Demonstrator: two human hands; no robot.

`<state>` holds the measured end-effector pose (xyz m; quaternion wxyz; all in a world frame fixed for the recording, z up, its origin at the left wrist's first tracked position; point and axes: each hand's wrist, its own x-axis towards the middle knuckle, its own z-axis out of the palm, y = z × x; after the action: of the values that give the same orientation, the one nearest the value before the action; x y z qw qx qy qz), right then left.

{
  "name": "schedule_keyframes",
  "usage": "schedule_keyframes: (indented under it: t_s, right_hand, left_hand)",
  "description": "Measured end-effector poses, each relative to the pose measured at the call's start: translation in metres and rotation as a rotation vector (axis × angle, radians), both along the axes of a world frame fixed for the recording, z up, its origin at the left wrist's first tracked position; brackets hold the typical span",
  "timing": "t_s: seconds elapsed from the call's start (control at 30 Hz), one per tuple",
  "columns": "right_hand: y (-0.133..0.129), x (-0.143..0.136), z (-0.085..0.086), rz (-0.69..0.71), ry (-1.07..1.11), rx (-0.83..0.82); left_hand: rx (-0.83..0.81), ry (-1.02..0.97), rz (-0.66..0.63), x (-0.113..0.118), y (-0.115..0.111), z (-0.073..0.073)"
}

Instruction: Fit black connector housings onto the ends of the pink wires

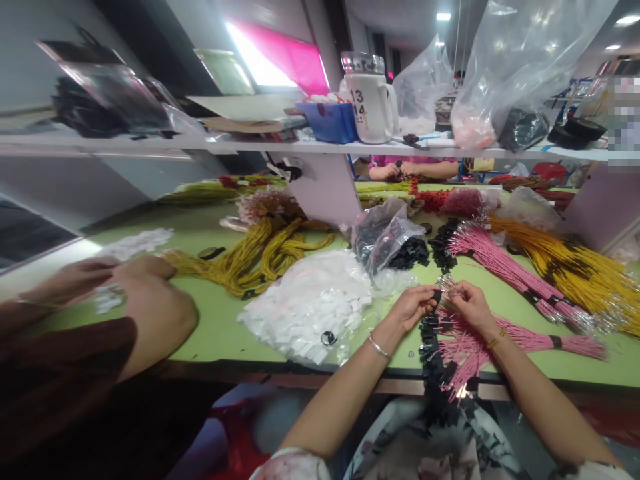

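My left hand (416, 307) is closed on a small black plastic connector (437, 295). Close beside it, my right hand (469, 305) pinches the metal-tipped end of a pink wire, though the fingers partly hide it. Below both hands, loose pink wires (461, 363) fan out over the green table. A row of black connectors (430, 340) runs down to the table's front edge under my left wrist. Behind my hands lie more black connectors (443, 243) and a tied bundle of pink wires (520, 277) with bare metal ends.
A clear bag of white connectors (310, 303) lies left of my hands, with yellow wire bundles (270, 250) behind it. At far left a co-worker's arm (155, 313) reaches over the table (220, 337). Overhead runs a shelf (240, 143) with a white mug (371, 107) and blue box (327, 122).
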<state>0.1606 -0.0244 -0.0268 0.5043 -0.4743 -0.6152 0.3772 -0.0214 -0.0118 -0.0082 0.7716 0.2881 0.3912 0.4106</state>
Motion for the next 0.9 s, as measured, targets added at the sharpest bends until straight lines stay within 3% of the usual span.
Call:
schedule_keyframes:
  t_s: [0.3,0.53,0.8,0.9]
  right_hand:
    - [-0.001,0.001,-0.002,0.034,-0.119,0.071]
    - [-0.002,0.002,0.002,0.086,-0.460,0.220]
    - [0.006,0.005,0.004,0.205,-0.422,0.118]
    - [0.007,0.005,0.005,0.255,-0.381,0.094]
  left_hand:
    - [-0.011,-0.042,0.028,0.001,0.003,-0.007]
    - [0.092,0.172,0.051,0.006,0.000,-0.007]
    - [0.152,0.269,0.089,0.013,0.001,-0.012]
    - [0.226,0.395,0.039,0.009,-0.003,-0.013]
